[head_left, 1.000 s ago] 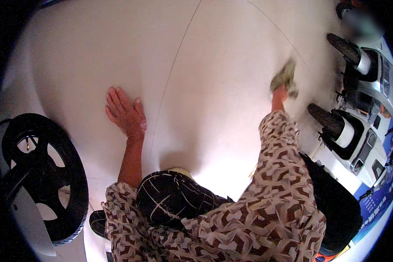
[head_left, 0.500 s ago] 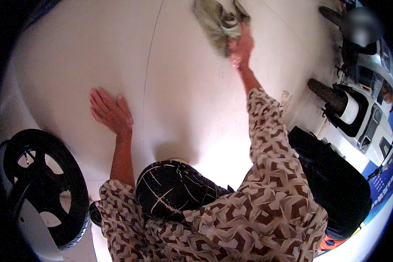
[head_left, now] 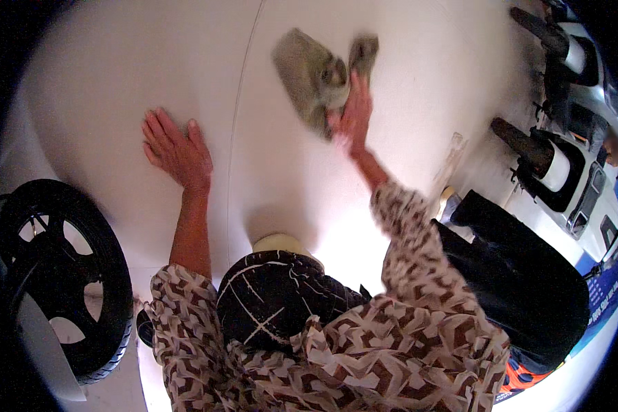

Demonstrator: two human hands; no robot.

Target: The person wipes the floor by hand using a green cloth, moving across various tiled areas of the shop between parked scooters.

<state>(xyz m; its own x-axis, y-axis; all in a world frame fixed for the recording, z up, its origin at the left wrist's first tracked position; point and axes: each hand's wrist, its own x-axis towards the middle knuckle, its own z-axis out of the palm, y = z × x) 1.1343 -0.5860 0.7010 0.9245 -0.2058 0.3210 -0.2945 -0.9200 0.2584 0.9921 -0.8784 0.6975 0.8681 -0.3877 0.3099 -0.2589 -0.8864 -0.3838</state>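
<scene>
A grey-green cloth (head_left: pixel 305 79) lies bunched on the pale floor (head_left: pixel 185 55), far and right of centre. My right hand (head_left: pixel 353 117) is closed on its near edge, slightly blurred, with the arm stretched forward. To the left, my left hand (head_left: pixel 175 147) rests palm down on the floor, fingers extended and thumb apart, holding nothing. A dark seam line runs along the floor between the two hands. Both forearms come out of brown-and-white patterned sleeves.
A black spoked wheel with a tyre (head_left: pixel 110 275) stands close by on the left. Along the right are white-and-black scooters (head_left: pixel 563 165) with dark front wheels. Black fabric shaped like a trouser leg (head_left: pixel 515 268) lies near right. A black knee with white lines (head_left: pixel 275 295) is below me.
My right hand has drawn the cloth nearer and a little to the left. My left hand stays flat on the floor; the whole view has shifted slightly.
</scene>
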